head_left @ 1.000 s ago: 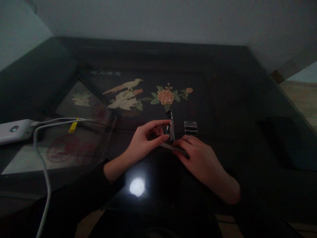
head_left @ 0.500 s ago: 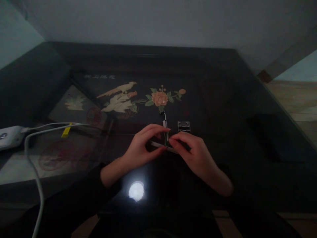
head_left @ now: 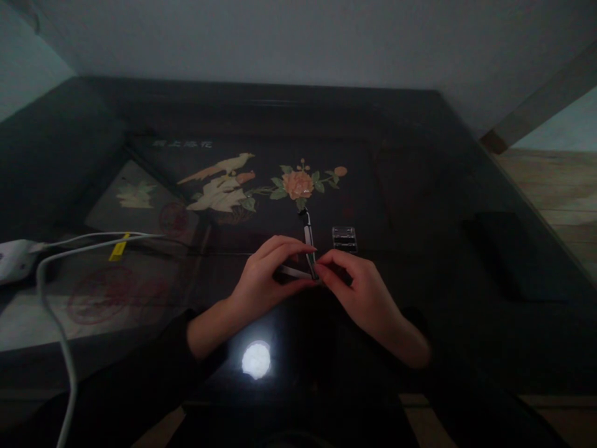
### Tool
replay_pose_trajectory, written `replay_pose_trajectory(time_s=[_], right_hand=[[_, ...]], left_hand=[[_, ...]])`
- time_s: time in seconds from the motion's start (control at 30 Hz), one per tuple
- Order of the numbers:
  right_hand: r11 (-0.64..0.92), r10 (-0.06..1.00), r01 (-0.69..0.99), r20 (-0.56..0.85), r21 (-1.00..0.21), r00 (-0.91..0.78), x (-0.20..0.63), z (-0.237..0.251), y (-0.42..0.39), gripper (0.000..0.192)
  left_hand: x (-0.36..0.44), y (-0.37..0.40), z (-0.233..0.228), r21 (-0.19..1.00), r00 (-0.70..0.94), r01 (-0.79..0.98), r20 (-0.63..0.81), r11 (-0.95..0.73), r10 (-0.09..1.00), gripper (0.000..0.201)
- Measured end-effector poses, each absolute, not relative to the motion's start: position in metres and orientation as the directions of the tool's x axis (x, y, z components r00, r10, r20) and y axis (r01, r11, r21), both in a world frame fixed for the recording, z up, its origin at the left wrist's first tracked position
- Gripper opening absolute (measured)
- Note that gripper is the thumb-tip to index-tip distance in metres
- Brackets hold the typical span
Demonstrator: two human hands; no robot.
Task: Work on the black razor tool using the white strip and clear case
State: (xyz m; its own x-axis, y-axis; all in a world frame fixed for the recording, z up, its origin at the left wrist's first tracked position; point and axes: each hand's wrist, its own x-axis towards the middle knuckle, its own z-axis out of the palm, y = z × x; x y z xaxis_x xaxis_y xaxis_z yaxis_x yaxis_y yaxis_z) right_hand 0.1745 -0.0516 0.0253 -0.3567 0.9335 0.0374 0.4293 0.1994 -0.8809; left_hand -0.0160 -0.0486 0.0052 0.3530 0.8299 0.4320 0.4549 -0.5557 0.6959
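Observation:
A slim white-and-black stick-like piece [head_left: 308,239], with a dark bent tip at its far end, stands out from between my hands over the dark table; its kind is not clear. My left hand [head_left: 263,270] grips it near its lower end, thumb on the near side and fingers on the far side. My right hand [head_left: 357,283] pinches thumb and forefinger together at the same lower end. A pale strip [head_left: 293,272] runs crosswise behind my left thumb, partly hidden. Just beyond my right hand lies a small clear case [head_left: 344,239] with dark parts inside.
The glossy dark table [head_left: 420,186] bears a bird-and-flower picture [head_left: 298,185]. At left are a white plug-like block [head_left: 16,260], a white cable [head_left: 60,326] and a yellow tag [head_left: 119,247]. A dark flat object [head_left: 517,255] lies at right. A wall [head_left: 261,40] stands behind.
The piece in my hands has turned slightly, so the green side seen before no longer shows. Both hands keep their hold. The whole view has shifted a little.

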Motion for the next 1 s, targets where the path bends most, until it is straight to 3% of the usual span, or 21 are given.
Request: replay_pose_trajectory(time_s=[0.37, 0.73, 1.0], right_hand=[[0.249, 0.923, 0.449, 0.070, -0.858, -0.378, 0.1787, 0.0285, -0.0484, 0.015], [0.265, 0.910, 0.409, 0.086, -0.873, -0.406, 0.1797, 0.0324, -0.0481, 0.013], [0.241, 0.919, 0.363, 0.091, -0.900, -0.383, 0.1802, 0.0311, -0.0460, 0.009]], left_hand=[[-0.0167, -0.0485, 0.0080, 0.700, 0.375, 0.438, 0.429, -0.564, 0.822, 0.025], [-0.0157, -0.0507, 0.0116, 0.784, 0.291, 0.398, 0.384, -0.476, 0.876, 0.007], [-0.0146, -0.0502, 0.0087, 0.764, 0.314, 0.436, 0.367, -0.476, 0.876, 0.010]])
